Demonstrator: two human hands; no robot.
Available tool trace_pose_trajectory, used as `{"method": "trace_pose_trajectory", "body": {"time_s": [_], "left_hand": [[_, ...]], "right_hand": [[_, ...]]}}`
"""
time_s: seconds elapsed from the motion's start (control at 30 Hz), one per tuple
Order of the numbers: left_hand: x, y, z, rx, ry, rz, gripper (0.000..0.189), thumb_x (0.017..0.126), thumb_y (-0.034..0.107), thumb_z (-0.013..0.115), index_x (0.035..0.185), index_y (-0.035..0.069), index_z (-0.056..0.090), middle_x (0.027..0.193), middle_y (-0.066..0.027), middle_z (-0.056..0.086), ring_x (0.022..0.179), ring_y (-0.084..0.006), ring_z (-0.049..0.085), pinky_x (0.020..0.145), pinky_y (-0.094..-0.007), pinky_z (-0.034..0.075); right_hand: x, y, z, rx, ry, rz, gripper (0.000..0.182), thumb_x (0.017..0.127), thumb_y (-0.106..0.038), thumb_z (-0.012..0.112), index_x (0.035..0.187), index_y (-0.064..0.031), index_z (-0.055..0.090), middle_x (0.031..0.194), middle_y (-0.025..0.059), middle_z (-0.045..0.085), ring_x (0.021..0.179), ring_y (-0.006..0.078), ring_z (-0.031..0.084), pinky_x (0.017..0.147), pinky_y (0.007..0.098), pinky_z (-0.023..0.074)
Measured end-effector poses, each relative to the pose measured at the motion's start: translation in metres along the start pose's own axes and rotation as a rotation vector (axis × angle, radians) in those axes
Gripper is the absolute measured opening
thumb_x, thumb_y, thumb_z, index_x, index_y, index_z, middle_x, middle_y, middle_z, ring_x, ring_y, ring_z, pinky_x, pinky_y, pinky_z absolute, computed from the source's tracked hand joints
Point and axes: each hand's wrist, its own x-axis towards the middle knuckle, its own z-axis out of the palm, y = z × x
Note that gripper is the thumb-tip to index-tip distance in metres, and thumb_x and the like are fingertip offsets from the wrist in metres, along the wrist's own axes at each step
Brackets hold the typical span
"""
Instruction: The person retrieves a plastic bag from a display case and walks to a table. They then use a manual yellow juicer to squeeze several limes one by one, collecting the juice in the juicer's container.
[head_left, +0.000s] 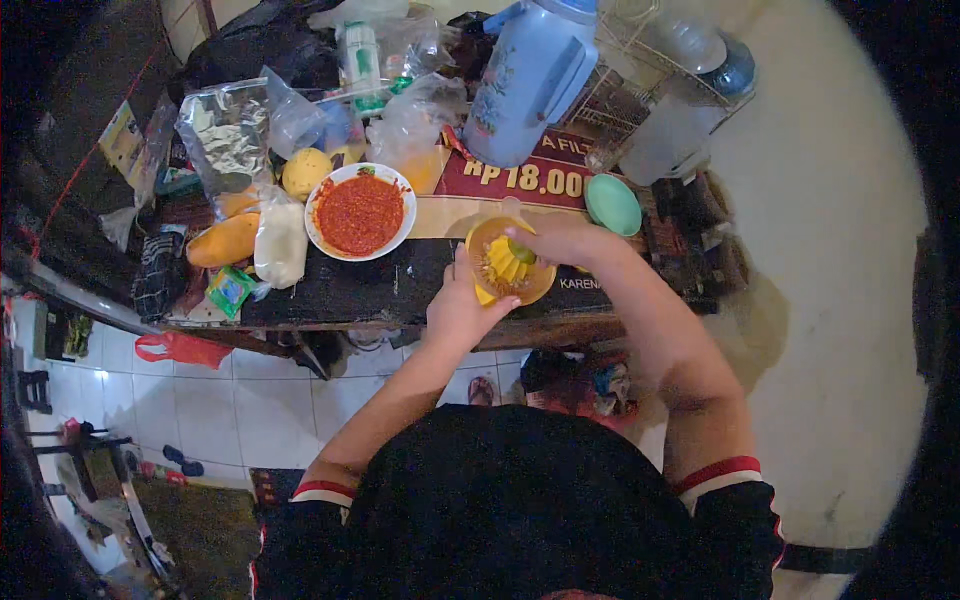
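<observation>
A yellow plastic citrus juicer with a ribbed cone stands near the table's front edge, bits of pulp lying around the cone. My left hand grips its left and front side, fingers behind and thumb along the front rim. In my right hand is a small green citrus fruit, held at the upper right of the cone; whether it touches the cone cannot be told. Left of the juicer sits a white bowl of red chili paste. A light green bowl is just beyond my right wrist.
A blue thermos jug stands behind the juicer. At the left lie a papaya, a bag of white contents, a yellow round fruit and a green packet. Plastic bags crowd the back. A wire rack stands at the back right.
</observation>
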Motion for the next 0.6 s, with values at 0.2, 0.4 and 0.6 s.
{"method": "trace_pose_trajectory", "body": {"time_s": [0.2, 0.4, 0.6], "left_hand": [[0.0, 0.0, 0.001, -0.024, 0.008, -0.002, 0.105, 0.064, 0.045, 0.075, 0.135, -0.005, 0.017, 0.118, -0.0248, 0.047, 0.097, -0.038, 0.057, 0.077, -0.0423, 0.05], [-0.001, 0.002, 0.0, 0.032, -0.001, -0.029, 0.106, 0.063, 0.045, 0.075, 0.136, -0.005, 0.017, 0.117, -0.0248, 0.047, 0.097, -0.0371, 0.058, 0.076, -0.0422, 0.05], [-0.001, -0.001, 0.003, 0.004, 0.039, 0.018, 0.106, 0.062, 0.043, 0.076, 0.135, -0.005, 0.017, 0.117, -0.0257, 0.048, 0.097, -0.0382, 0.057, 0.075, -0.0424, 0.051]], "right_hand": [[-0.017, 0.017, 0.014, -0.287, 0.141, -0.384, 0.04, 0.088, -0.03, 0.046, 0.119, -0.005, 0.048, 0.09, 0.0196, 0.062, 0.084, 0.0369, 0.061, 0.073, 0.0461, 0.0482], [-0.005, 0.007, 0.024, -0.326, 0.189, -0.295, 0.027, 0.088, -0.028, 0.046, 0.102, -0.005, 0.052, 0.082, 0.0198, 0.062, 0.079, 0.0349, 0.062, 0.069, 0.0473, 0.0484], [-0.017, 0.009, 0.029, -0.061, 0.18, -0.146, 0.03, 0.088, -0.03, 0.047, 0.105, -0.0056, 0.052, 0.079, 0.0202, 0.063, 0.075, 0.0342, 0.063, 0.067, 0.0475, 0.049]]}}
